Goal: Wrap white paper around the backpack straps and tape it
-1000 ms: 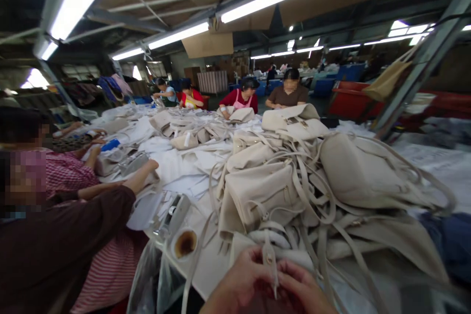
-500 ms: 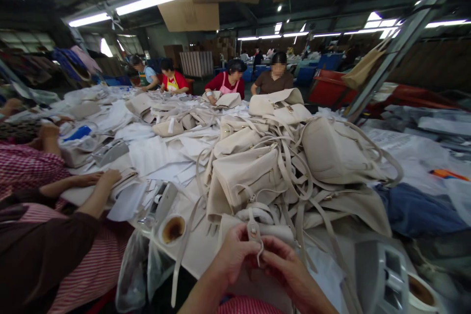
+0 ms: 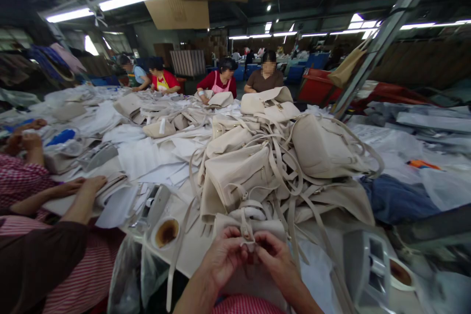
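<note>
Close in front of me, my left hand [image 3: 222, 254] and my right hand [image 3: 276, 258] pinch the end of a cream leather strap [image 3: 247, 228] from both sides. The strap is bent between the fingertips, and a small metal stud shows on it. It runs up to a cream handbag [image 3: 221, 223] that lies under and just beyond my hands. Part of this bag is hidden by my wrists and fingers. Right behind it a heap of like handbags [image 3: 235, 176] rises, with loops of strap hanging over one another.
Left of my hands sits a cup of brown liquid [image 3: 167, 232] beside a grey tape dispenser [image 3: 156, 206]. Another grey dispenser [image 3: 368, 265] and cup [image 3: 401, 273] stand at right. A co-worker's hands [image 3: 83, 186] rest on material at left. White sheets [image 3: 138, 157] cover the table; several people sit across.
The view has shifted slightly, so the scene sits further left. My fingers have changed their grip, and the strap end is now folded between both hands instead of hanging down.
</note>
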Available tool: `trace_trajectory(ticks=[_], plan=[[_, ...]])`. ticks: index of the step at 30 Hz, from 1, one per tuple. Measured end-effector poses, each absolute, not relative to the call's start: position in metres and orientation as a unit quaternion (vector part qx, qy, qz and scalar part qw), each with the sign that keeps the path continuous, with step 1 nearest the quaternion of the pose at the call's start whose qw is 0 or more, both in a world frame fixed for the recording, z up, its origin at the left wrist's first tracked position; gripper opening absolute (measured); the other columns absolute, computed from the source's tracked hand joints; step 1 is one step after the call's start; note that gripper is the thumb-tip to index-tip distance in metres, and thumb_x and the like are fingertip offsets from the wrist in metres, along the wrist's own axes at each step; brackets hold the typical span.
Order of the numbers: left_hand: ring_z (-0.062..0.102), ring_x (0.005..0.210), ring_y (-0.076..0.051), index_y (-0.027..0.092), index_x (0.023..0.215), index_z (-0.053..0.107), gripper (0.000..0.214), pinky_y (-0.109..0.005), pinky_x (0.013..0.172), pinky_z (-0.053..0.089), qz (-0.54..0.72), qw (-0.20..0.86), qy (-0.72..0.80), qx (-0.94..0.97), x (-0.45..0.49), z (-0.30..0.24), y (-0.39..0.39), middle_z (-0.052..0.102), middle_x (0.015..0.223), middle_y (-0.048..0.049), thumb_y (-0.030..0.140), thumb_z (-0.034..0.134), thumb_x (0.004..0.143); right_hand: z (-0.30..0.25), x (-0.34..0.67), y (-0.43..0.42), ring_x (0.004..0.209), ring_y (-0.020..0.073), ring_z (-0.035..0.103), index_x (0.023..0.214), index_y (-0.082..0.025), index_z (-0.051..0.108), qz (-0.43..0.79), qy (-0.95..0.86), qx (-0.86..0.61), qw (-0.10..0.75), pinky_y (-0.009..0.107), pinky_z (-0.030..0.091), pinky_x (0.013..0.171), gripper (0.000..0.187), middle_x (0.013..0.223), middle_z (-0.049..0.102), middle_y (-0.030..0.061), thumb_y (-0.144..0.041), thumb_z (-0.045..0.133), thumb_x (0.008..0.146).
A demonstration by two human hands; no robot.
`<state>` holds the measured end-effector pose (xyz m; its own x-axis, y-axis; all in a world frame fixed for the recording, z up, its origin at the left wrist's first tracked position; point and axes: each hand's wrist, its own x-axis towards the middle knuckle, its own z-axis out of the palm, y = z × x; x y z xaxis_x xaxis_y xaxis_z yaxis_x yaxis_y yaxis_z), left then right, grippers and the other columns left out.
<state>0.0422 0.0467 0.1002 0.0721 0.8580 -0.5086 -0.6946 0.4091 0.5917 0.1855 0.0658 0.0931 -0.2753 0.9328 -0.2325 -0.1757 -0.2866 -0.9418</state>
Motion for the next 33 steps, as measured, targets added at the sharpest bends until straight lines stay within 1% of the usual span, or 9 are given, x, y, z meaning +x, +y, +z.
trace_trajectory(ticks=[4,7,10,13,16,21,26,29,33], plan=[[0.052,0.054,-0.010,0.018,0.067,0.052,0.024,-0.023,0.056,0.042,0.578,0.628,0.478,0.209,0.044,0.102,0.045,0.060,0.064,0.0017,0.018,0.075,0.058,0.090,0.190,0.062,0.064,0.0156,0.055,0.091,-0.020,0.075,0.720,-0.414,-0.419,0.366,0.023,0.038,0.053,0.029,0.076,0.072,0.0016,-0.025,0.067,0.064],[0.058,0.073,-0.017,0.018,0.074,0.062,0.008,-0.028,0.068,0.046,0.557,0.484,0.538,0.407,0.049,0.101,0.037,0.060,0.077,-0.0023,0.017,0.067,0.068,0.092,0.191,0.063,0.061,0.0140,0.051,0.101,-0.023,0.075,0.711,-0.418,-0.422,0.376,0.023,0.037,0.054,0.041,0.076,0.072,0.0001,-0.022,0.064,0.061],[0.059,0.089,-0.022,0.020,0.084,0.069,0.014,-0.031,0.079,0.046,0.497,0.360,0.558,0.559,0.049,0.099,0.034,0.061,0.093,-0.0072,0.013,0.060,0.075,0.094,0.190,0.065,0.060,0.0136,0.049,0.088,-0.021,0.075,0.699,-0.436,-0.430,0.369,0.024,0.037,0.055,0.026,0.071,0.069,-0.0003,-0.029,0.067,0.065],[0.058,0.082,-0.021,0.021,0.075,0.066,0.020,-0.031,0.076,0.045,0.458,0.290,0.572,0.615,0.048,0.102,0.043,0.060,0.086,-0.0078,0.017,0.050,0.085,0.086,0.188,0.063,0.057,0.0130,0.047,0.068,-0.020,0.070,0.678,-0.477,-0.436,0.352,0.024,0.036,0.055,0.012,0.058,0.060,-0.0020,-0.030,0.063,0.067],[0.057,0.079,-0.021,0.022,0.073,0.063,0.020,-0.030,0.074,0.042,0.476,0.253,0.585,0.606,0.049,0.114,0.059,0.059,0.083,-0.0065,0.019,0.049,0.086,0.065,0.187,0.058,0.053,0.0126,0.045,0.058,-0.020,0.063,0.664,-0.517,-0.438,0.316,0.024,0.034,0.052,0.006,0.053,0.054,-0.0036,-0.025,0.061,0.060],[0.055,0.071,-0.019,0.022,0.078,0.058,0.004,-0.029,0.069,0.040,0.482,0.299,0.622,0.540,0.047,0.120,0.064,0.058,0.075,-0.0009,0.024,0.062,0.079,0.040,0.193,0.057,0.050,0.0117,0.041,0.057,-0.020,0.060,0.654,-0.513,-0.453,0.323,0.023,0.031,0.049,0.013,0.050,0.048,-0.0046,-0.032,0.056,0.060],[0.055,0.064,-0.018,0.019,0.069,0.058,0.022,-0.028,0.063,0.042,0.433,0.487,0.584,0.483,0.046,0.101,0.055,0.059,0.065,-0.0003,0.039,0.062,0.077,0.041,0.199,0.051,0.059,0.0146,0.050,0.063,-0.020,0.070,0.610,-0.550,-0.489,0.295,0.023,0.037,0.053,0.014,0.061,0.059,-0.0023,-0.028,0.058,0.060],[0.051,0.058,-0.016,0.017,0.065,0.060,0.035,-0.026,0.058,0.041,0.455,0.529,0.577,0.426,0.052,0.096,0.067,0.058,0.060,0.0006,0.051,0.066,0.071,0.050,0.194,0.045,0.066,0.0163,0.054,0.068,-0.021,0.075,0.588,-0.597,-0.476,0.267,0.024,0.039,0.059,0.016,0.064,0.063,-0.0028,-0.024,0.060,0.062],[0.049,0.054,-0.012,0.017,0.063,0.059,0.044,-0.023,0.054,0.041,0.497,0.569,0.554,0.349,0.054,0.094,0.087,0.057,0.056,0.0027,0.056,0.079,0.056,0.056,0.187,0.050,0.059,0.0122,0.048,0.063,-0.018,0.076,0.556,-0.634,-0.461,0.276,0.023,0.036,0.058,0.019,0.056,0.056,-0.0045,-0.019,0.057,0.066]])
